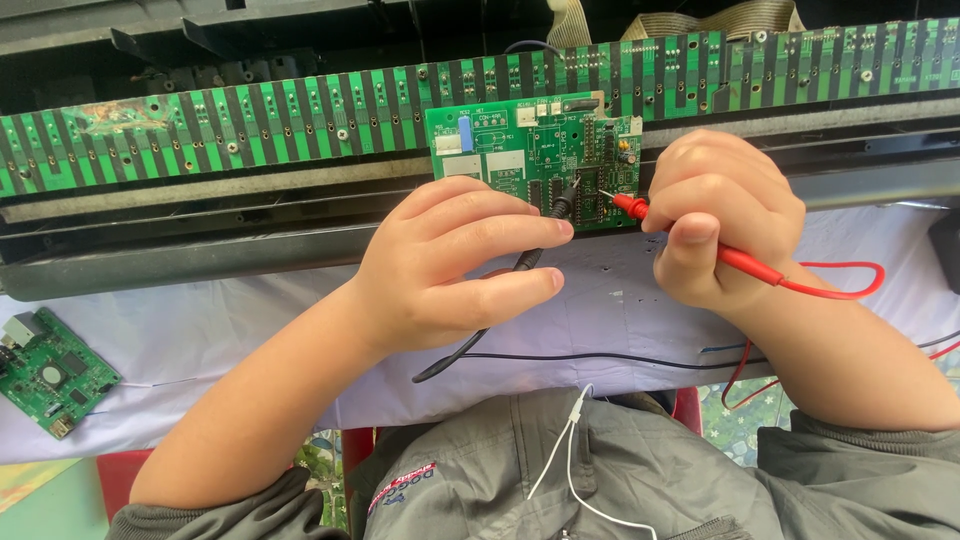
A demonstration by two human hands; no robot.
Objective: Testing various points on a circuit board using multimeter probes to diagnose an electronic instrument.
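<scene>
Stretching across the whole upper part of the view, a long green keyboard contact board [250, 125] with dark striped pads lies in a dark plastic housing [200, 250], with flat ribbon cables [700, 20] showing at the top edge. Below it a white cloth [610, 310] covers the counter, and the person's grey jacket [620, 480] fills the bottom, a thin white cord [570, 440] hanging down over it. A smaller green circuit board [530, 150] sits on the long board near the middle, and both hands work at its lower right part. The left hand [450, 265] has its fingers [500, 235] pressed together around a black test probe [560, 205], whose tip touches the small board and whose black lead [470, 345] trails down over the cloth. The right hand [720, 215] is curled into a loose fist, thumb and fingers pinching a red test probe [640, 208]; its metal tip rests on the same board just beside the black one, and the red lead [840, 285] loops off to the right. Well apart at the left edge lies another small green circuit board [50, 375] on the cloth.
</scene>
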